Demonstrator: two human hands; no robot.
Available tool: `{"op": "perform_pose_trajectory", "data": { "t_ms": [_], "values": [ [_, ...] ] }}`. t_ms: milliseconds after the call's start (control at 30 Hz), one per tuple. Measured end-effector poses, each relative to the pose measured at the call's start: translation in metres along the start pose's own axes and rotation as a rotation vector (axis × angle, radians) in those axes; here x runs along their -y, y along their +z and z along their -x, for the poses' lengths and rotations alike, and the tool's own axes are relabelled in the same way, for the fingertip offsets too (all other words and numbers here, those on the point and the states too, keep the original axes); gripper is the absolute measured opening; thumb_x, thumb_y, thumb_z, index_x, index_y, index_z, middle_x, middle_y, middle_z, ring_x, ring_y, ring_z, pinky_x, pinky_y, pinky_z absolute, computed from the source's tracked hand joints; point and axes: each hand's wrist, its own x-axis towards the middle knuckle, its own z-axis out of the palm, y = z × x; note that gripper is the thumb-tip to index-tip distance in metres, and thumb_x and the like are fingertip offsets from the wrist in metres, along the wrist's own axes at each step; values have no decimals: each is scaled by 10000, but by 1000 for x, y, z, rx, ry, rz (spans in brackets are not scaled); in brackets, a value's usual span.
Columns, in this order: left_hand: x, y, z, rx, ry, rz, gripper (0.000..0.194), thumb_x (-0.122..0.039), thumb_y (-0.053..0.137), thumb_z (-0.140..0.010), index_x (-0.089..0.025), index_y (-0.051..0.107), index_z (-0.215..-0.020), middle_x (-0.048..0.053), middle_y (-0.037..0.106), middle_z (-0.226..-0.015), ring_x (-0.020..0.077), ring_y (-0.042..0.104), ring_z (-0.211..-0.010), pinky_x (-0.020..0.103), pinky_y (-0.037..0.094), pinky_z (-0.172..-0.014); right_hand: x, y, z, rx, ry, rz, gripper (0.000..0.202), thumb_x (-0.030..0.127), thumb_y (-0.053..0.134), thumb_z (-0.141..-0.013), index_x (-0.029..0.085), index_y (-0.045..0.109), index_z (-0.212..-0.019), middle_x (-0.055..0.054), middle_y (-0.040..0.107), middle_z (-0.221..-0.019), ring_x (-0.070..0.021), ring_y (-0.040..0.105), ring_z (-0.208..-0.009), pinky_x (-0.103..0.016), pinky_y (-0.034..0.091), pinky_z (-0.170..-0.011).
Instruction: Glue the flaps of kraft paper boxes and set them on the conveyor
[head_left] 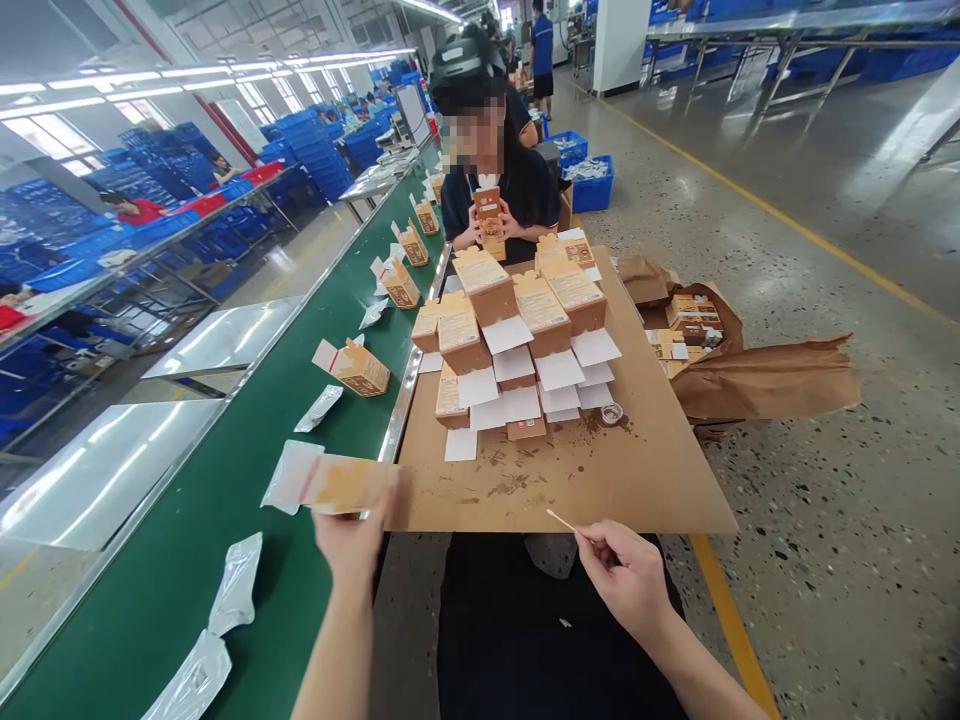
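Note:
My left hand (352, 530) grips a brown and yellow carton (349, 484) above the edge of the green conveyor belt. The carton is smeared by motion, and its pale end points left, over a silvery pouch. Pinched between the thumb and fingers of my right hand (622, 572) is a cotton swab (561, 519), its tip towards the cardboard sheet (637, 480). On that sheet stands a stack of cartons (487, 290) with white flaps sticking out towards me. A small clear dish (611, 413) sits right of the stack, among dark wet spots.
The green belt (277, 550) carries silvery pouches (237, 580) and open cartons (356, 368) in a row. Across the sheet, a co-worker (499, 170) holds a carton. A brown paper sack (757, 380) with cartons lies on the floor at right; blue crates (590, 185) stand behind.

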Motion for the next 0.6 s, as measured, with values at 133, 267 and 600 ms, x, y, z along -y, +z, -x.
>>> {"op": "perform_pose_trajectory", "data": {
  "t_ms": [133, 267, 600],
  "values": [
    [-6, -23, -71, -108, -68, -88, 869, -395, 1116, -488, -259, 620, -1189, 109, 813, -1313, 477, 773, -1384, 745, 570, -1279, -4, -7, -6, 2, 27, -11, 259, 290, 750, -1076, 292, 775, -818, 31, 659, -607, -162, 577, -460, -269, 511, -454],
    [2, -21, -80, -52, -123, -84, 898, -337, 1134, -457, -244, 606, -1177, 127, 775, -1254, 468, 775, -1365, 755, 535, -1313, -8, -12, -11, 25, 47, -6, 280, 333, 755, -1068, 297, 790, -793, 22, 674, -601, -172, 587, -461, -277, 523, -451],
    [-12, 19, -21, 128, 93, 138, 636, -637, 918, -863, -219, 771, -1321, 138, 801, -1274, 353, 804, -1273, 600, 626, -1230, -26, -83, -28, -178, 104, 293, 365, 510, 808, -1051, 253, 875, -802, -48, 783, -654, -182, 675, -493, -286, 599, -510]
  ]
}}
